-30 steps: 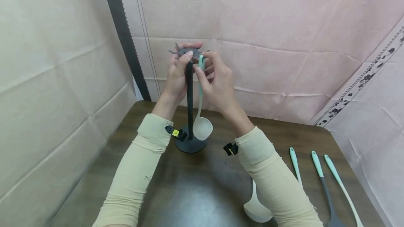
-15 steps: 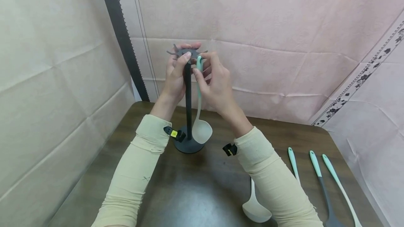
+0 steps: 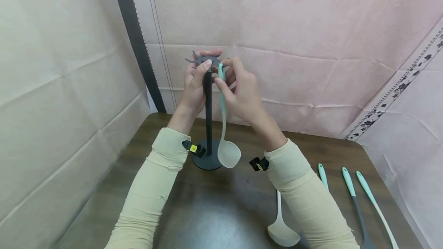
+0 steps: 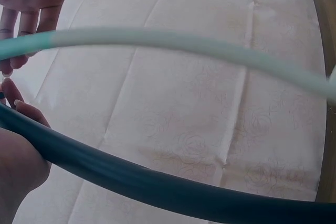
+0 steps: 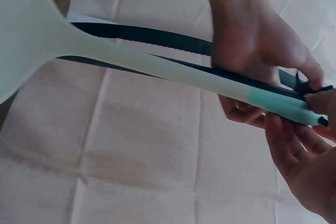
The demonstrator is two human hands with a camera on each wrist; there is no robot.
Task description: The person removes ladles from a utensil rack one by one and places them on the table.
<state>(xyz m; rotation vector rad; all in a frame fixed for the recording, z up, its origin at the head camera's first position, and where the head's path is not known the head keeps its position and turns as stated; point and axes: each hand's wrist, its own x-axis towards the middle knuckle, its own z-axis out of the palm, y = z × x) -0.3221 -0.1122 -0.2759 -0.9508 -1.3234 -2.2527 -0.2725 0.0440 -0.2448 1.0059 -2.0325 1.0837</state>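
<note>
Left hand grips the top of the dark grey metal utensil stand, fingers curled round the hook crown, thumb on the near side. Right hand pinches the mint-green end of the pale translucent silicone ladle btwn thumb and fingertips, right at the crown. Ladle hangs alongside the post; bowl sits just above the round base, clear of the dark brown wooden table.

Handle hole vs. hook: engagement not visible, poss. not seated. Recommend steadying the crown w/ left hand, aligning hole square to one hook, easing off only once weight is carried.

Also present: second pale ladle and three mint-handled utensils on table, right side.
</note>
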